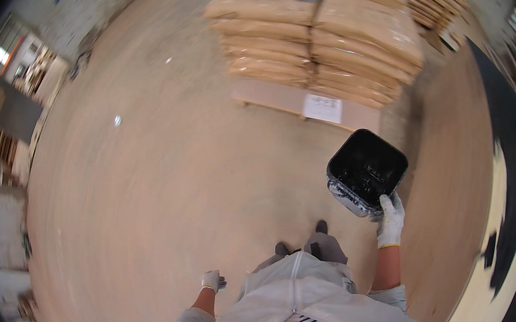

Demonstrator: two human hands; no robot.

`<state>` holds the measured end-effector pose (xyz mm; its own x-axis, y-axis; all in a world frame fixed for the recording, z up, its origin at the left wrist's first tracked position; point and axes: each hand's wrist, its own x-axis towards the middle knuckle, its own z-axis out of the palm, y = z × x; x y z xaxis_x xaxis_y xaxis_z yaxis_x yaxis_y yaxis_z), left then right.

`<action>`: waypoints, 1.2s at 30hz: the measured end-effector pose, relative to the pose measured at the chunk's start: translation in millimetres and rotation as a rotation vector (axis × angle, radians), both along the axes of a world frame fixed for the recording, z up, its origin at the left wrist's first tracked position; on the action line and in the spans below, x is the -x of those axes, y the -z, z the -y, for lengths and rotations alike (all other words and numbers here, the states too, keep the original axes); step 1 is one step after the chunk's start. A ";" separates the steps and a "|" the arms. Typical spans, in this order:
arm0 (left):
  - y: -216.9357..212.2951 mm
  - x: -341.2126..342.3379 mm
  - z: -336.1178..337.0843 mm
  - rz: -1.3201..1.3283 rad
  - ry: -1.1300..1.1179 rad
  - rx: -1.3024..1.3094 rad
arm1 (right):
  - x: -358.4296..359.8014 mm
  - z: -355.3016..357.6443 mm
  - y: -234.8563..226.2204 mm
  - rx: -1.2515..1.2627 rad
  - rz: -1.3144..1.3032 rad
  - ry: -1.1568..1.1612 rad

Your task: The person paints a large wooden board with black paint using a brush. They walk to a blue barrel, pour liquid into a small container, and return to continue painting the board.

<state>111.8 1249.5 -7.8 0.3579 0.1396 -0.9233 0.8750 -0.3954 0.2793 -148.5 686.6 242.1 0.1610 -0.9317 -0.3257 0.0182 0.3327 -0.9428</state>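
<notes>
Bucket (366,158): black, squarish with rounded corners, mouth tipped up toward the viewer. Inside dark, with glossy wet-looking patches toward the bottom; outer wall smeared whitish-grey. Located right of centre, held off the floor (138,191), near the upright side of a long brown panel stack (451,165) whose pale top is partly coated black.

Right hand (391,219): white glove, yellow cuff edge; grips the bucket by its near right corner, thumb over the rim. Forearm bare, extended forward.

Left hand (212,280): gloved, fingertips dark, hanging low beside the body, well apart from the bucket; finger spread cannot be told.
</notes>
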 end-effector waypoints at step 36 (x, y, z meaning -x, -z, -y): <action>33.0 -227.7 11.1 0.129 1.074 -0.365 | -535.8 -21.9 108.6 -0.827 0.296 -0.677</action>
<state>339.5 1238.4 -40.8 0.5442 -0.0435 -0.8378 0.0085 -0.9983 0.0574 387.4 708.5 133.4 0.7291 -0.1349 -0.6710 -0.2170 0.8842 -0.4136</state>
